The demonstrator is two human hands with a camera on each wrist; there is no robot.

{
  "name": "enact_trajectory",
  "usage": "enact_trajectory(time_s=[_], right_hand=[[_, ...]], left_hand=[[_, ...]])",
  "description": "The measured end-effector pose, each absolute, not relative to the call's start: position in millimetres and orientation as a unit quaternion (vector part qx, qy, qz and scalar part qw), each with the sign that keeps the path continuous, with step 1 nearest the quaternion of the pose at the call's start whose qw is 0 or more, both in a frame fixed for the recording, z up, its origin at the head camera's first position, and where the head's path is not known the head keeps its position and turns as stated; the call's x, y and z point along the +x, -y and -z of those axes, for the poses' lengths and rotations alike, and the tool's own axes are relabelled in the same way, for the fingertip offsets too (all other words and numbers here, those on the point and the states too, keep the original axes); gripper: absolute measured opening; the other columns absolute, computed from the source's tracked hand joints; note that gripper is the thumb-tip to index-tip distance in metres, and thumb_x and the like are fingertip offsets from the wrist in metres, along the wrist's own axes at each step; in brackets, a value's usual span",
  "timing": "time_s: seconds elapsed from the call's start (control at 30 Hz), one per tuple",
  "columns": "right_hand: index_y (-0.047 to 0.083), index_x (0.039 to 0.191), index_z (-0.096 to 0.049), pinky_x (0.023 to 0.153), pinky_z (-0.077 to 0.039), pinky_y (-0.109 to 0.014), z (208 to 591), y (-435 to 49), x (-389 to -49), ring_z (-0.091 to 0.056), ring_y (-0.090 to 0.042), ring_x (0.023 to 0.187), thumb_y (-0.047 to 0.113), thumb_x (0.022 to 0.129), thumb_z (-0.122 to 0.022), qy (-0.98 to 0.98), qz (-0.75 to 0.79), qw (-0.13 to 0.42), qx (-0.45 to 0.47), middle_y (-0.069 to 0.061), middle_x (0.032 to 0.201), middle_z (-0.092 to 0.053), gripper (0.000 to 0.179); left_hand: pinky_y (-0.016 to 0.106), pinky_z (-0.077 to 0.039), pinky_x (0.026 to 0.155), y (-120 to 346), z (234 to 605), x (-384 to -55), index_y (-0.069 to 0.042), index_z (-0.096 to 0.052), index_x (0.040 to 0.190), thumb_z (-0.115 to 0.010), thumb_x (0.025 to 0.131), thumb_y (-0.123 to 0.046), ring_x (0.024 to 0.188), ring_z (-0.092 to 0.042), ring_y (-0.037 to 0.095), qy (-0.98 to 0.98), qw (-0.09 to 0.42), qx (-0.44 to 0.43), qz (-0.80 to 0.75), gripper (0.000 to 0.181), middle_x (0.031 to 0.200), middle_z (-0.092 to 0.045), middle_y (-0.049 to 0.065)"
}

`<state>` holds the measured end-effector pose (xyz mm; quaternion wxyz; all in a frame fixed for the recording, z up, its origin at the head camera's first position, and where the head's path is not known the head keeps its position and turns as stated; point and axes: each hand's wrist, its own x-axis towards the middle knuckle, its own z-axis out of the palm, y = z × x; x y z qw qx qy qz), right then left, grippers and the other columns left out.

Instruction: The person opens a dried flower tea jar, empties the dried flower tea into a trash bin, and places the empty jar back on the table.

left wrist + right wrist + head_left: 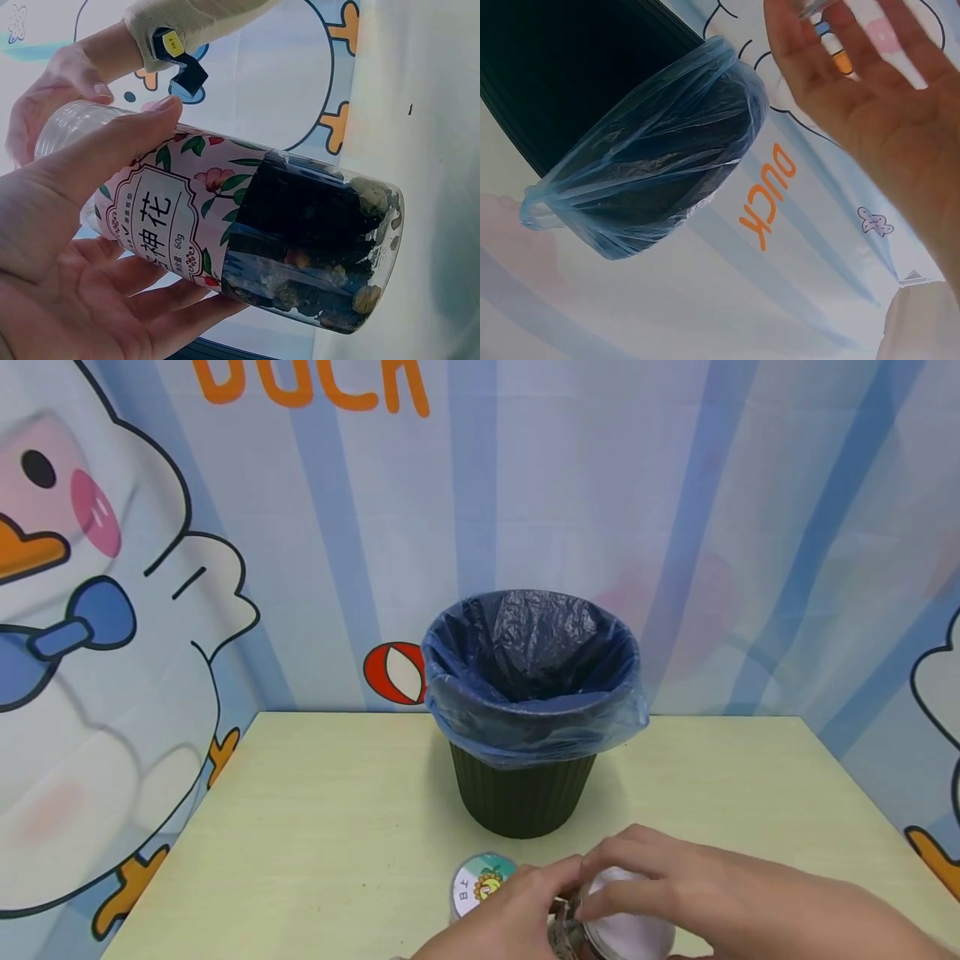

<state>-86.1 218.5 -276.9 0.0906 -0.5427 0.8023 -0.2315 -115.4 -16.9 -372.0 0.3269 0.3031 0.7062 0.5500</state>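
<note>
A clear plastic jar with a floral label holds dark dried flowers and lies tilted in my left hand, whose thumb and fingers wrap round its body. In the head view the jar is at the bottom edge, its pale mouth facing up. My left hand grips it from the left. My right hand curls over the mouth from the right. The right hand closes on the ribbed neck. A round lid with a sunflower sticker lies on the table just left of the hands.
A dark ribbed bin with a blue plastic liner stands mid-table behind the hands, its mouth open. The bin and liner are beside my right hand. Cartoon duck walls enclose the pale green table.
</note>
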Motion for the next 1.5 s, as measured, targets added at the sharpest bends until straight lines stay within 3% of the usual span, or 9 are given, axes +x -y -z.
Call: enact_trajectory(time_s=[0.1,0.2,0.37,0.6,0.77,1.0,1.1,1.3,1.5], right_hand=[[0.027,0.145,-0.047,0.095,-0.050,-0.032,271,-214,-83,-0.044,-0.015,0.129,0.031,0.093,-0.073,-0.774,0.262,0.101,-0.567,0.003,0.148,-0.040,0.058],[0.032,0.149,-0.042,0.097,-0.049,-0.037,266,-211,-79,-0.043,-0.013,0.131,0.042,0.091,-0.072,-0.815,0.248,0.100,-0.513,0.009,0.151,-0.036,0.065],[0.036,0.147,-0.042,0.077,-0.055,-0.038,272,-214,-85,-0.051,-0.013,0.116,0.063,0.086,-0.065,-0.880,0.147,0.056,-0.448,0.008,0.142,-0.045,0.070],[0.029,0.134,-0.055,0.065,-0.053,-0.028,278,-219,-89,-0.053,-0.009,0.100,0.062,0.087,-0.065,-0.885,0.155,0.081,-0.432,0.007,0.125,-0.053,0.058],[0.032,0.135,-0.055,0.071,-0.055,-0.029,274,-218,-85,-0.054,-0.010,0.108,0.059,0.087,-0.068,-0.869,0.178,0.091,-0.452,0.010,0.129,-0.053,0.057],[0.030,0.141,-0.048,0.088,-0.051,-0.030,267,-216,-79,-0.049,-0.010,0.123,0.037,0.091,-0.073,-0.789,0.238,0.066,-0.563,0.007,0.143,-0.044,0.056],[0.030,0.145,-0.047,0.090,-0.051,-0.032,265,-214,-79,-0.047,-0.011,0.125,0.041,0.090,-0.074,-0.799,0.231,0.061,-0.552,0.008,0.146,-0.041,0.062],[0.035,0.140,-0.050,0.073,-0.055,-0.031,270,-215,-83,-0.051,-0.011,0.110,0.062,0.085,-0.067,-0.873,0.160,0.060,-0.457,0.009,0.135,-0.047,0.064],[0.029,0.136,-0.054,0.070,-0.054,-0.031,273,-223,-86,-0.054,-0.010,0.104,0.061,0.086,-0.067,-0.881,0.171,0.109,-0.428,0.007,0.127,-0.051,0.061]], left_hand=[[0.023,-0.049,0.091,17,372,-115,-0.031,-0.056,0.133,-0.079,0.086,-0.017,0.104,-0.059,0.002,-0.711,0.336,0.293,-0.544,0.054,0.120,-0.061,-0.019],[0.027,-0.050,0.092,16,372,-115,-0.034,-0.054,0.136,-0.080,0.086,-0.022,0.104,-0.058,0.003,-0.719,0.346,0.281,-0.534,0.058,0.121,-0.060,-0.019],[0.029,-0.050,0.095,16,370,-115,-0.031,-0.053,0.137,-0.081,0.086,-0.025,0.107,-0.059,0.005,-0.714,0.356,0.274,-0.537,0.059,0.122,-0.060,-0.017],[0.024,-0.048,0.093,18,368,-112,-0.033,-0.051,0.137,-0.079,0.087,-0.024,0.108,-0.058,0.003,-0.697,0.341,0.297,-0.557,0.058,0.123,-0.060,-0.016],[0.025,-0.048,0.093,17,368,-112,-0.033,-0.054,0.133,-0.079,0.087,-0.023,0.109,-0.058,0.004,-0.693,0.343,0.296,-0.561,0.054,0.123,-0.060,-0.017],[0.034,-0.050,0.098,15,369,-114,-0.034,-0.052,0.137,-0.080,0.087,-0.019,0.113,-0.058,0.007,-0.712,0.359,0.268,-0.540,0.059,0.126,-0.059,-0.019],[0.036,-0.051,0.097,15,369,-114,-0.035,-0.054,0.137,-0.080,0.086,-0.022,0.112,-0.058,0.008,-0.723,0.358,0.264,-0.528,0.059,0.127,-0.059,-0.018],[0.029,-0.049,0.096,17,368,-112,-0.036,-0.050,0.139,-0.080,0.087,-0.024,0.112,-0.057,0.006,-0.705,0.351,0.288,-0.544,0.061,0.127,-0.058,-0.018],[0.024,-0.050,0.091,17,364,-112,-0.035,-0.051,0.138,-0.080,0.087,-0.023,0.107,-0.058,0.005,-0.701,0.346,0.298,-0.548,0.060,0.124,-0.059,-0.017]])
